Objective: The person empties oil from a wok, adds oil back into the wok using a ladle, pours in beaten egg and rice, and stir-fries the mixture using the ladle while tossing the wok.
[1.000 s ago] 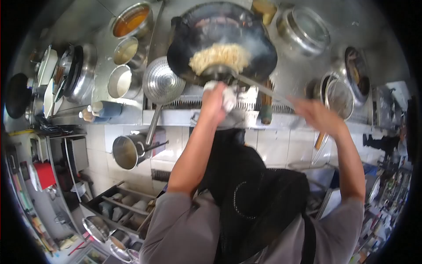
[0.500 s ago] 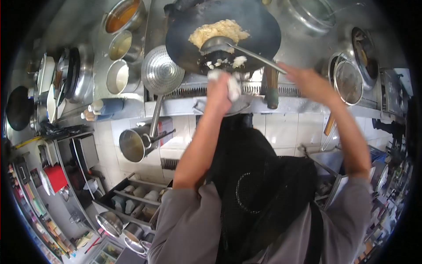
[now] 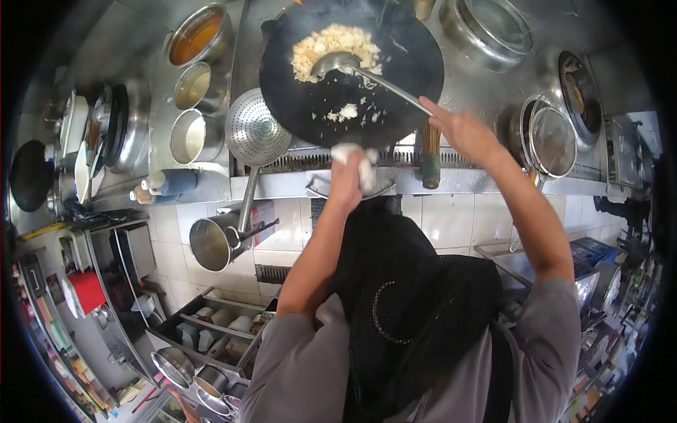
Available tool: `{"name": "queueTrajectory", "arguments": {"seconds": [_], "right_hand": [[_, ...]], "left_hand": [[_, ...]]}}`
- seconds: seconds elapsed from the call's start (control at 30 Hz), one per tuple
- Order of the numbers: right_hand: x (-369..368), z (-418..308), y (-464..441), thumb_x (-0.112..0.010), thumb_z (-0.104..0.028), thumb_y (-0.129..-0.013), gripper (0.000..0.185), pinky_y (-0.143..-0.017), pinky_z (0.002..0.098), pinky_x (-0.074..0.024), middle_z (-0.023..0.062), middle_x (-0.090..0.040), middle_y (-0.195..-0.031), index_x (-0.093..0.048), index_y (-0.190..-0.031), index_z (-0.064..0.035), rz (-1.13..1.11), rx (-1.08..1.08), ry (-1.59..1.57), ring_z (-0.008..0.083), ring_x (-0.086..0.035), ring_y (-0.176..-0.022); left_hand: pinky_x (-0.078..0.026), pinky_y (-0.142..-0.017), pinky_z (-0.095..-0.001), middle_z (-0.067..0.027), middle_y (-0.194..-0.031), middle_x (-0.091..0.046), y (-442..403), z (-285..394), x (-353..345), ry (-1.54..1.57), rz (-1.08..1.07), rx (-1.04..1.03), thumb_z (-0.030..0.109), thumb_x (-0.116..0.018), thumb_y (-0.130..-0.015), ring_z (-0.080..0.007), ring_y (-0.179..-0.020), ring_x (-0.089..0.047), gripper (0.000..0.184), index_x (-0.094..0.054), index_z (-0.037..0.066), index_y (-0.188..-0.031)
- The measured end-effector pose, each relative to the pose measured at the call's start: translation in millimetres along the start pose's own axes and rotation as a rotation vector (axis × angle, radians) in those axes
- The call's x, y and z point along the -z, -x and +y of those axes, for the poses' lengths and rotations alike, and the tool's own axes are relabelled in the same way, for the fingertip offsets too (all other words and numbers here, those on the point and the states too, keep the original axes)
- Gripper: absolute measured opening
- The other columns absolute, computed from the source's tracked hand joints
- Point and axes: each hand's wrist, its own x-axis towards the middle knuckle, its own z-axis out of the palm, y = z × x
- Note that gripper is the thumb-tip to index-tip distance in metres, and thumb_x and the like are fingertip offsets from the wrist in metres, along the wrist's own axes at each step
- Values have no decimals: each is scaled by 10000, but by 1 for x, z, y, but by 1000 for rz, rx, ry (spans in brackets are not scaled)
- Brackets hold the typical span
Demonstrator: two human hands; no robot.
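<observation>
My left hand [image 3: 345,180] is closed around a folded white cloth [image 3: 355,156] at the near rim of a large dark wok [image 3: 395,77]. Whether there is a wok handle under the cloth is hidden. A heap of pale yellow fried rice [image 3: 337,41] lies toward the wok's far left, with smaller clumps and loose grains nearer me. In my right hand [image 3: 465,134] is the long handle of a metal ladle [image 3: 388,84], gripped to the right of the wok. The ladle's bowl rests against the near side of the rice heap.
Left of the wok are a perforated skimmer [image 3: 259,130], metal pots and a pot of orange liquid [image 3: 197,34]. A bamboo brush [image 3: 431,155] stands close to the wok's near right. Wire strainers [image 3: 552,141] lie farther right. A small flame [image 3: 297,2] shows behind the wok.
The wok's near rim has come toward me along with my left hand and the cloth. The rice heap has spread and sits farther left. The ladle bowl has shifted left and slightly away.
</observation>
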Motion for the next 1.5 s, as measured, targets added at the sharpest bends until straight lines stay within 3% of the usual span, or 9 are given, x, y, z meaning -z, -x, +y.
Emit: {"name": "queueTrajectory", "arguments": {"seconds": [0.1,0.3,0.4,0.63,0.7,0.77,0.9,1.27,1.5], "right_hand": [[-1,23,26,-495,-306,-1073,438,-719,499,-530,258,-645,-734,-500,-1506,-237,178,111,-119,464,-646,-685],[70,-14,21,-492,-374,-1069,446,-759,526,-527,234,-691,-825,-499,-1502,-265,-231,34,-51,437,-688,-801],[19,-2,-12,-532,-311,-1059,439,-729,453,-548,247,-718,-970,-520,-1492,-237,5,80,89,447,-672,-760],[31,-45,59,-621,-228,-1024,489,-636,384,-527,180,-758,-989,-522,-1503,-210,59,-135,-836,254,-658,-628],[25,-57,49,-635,-197,-1008,499,-653,409,-546,215,-747,-1006,-528,-1495,-190,94,-129,-773,315,-697,-680],[-24,-47,19,-642,-160,-990,532,-688,478,-558,251,-727,-987,-510,-1504,-184,535,166,-433,393,-713,-746],[-100,-16,-42,-592,-204,-1014,534,-722,565,-528,307,-685,-873,-458,-1530,-185,290,90,-334,481,-680,-810],[-38,-41,-1,-599,-130,-1004,516,-729,459,-539,326,-661,-947,-496,-1509,-159,195,-39,-424,495,-665,-788],[-50,-50,47,-619,-175,-999,498,-693,525,-522,320,-671,-857,-521,-1488,-168,156,-135,-210,485,-676,-790]], "left_hand": [[-594,-688,-329,-116,-1153,-666,53,3,16,-113,44,47,56,-563,-933,-203,-895,-685,340,-524,29,-1270],[-585,-684,-335,-155,-966,-709,8,104,-60,26,11,162,160,-577,-967,-228,-767,-694,221,-590,4,-1123],[-586,-710,-346,-124,-1048,-689,-8,21,-19,-2,48,55,118,-599,-942,-223,-843,-690,263,-578,31,-1190],[-564,-611,-346,-91,-981,-667,-38,4,14,-36,83,-22,38,-607,-907,-202,-776,-666,243,-581,64,-1147],[-547,-575,-343,-91,-911,-664,-79,49,-4,43,-63,39,34,-602,-912,-193,-721,-655,184,-585,54,-1094],[-542,-571,-342,-90,-903,-662,-85,48,-11,22,-59,30,44,-610,-913,-190,-722,-654,166,-587,42,-1078],[-532,-569,-339,-88,-911,-657,-105,40,3,-37,-82,76,55,-622,-917,-186,-739,-652,137,-587,19,-1044],[-508,-520,-351,-75,-861,-633,-105,52,7,-28,-6,95,39,-634,-899,-189,-717,-638,142,-587,29,-1033],[-497,-493,-337,-68,-848,-628,-112,49,15,-40,-56,119,48,-636,-904,-173,-657,-619,117,-589,33,-1010]]}}
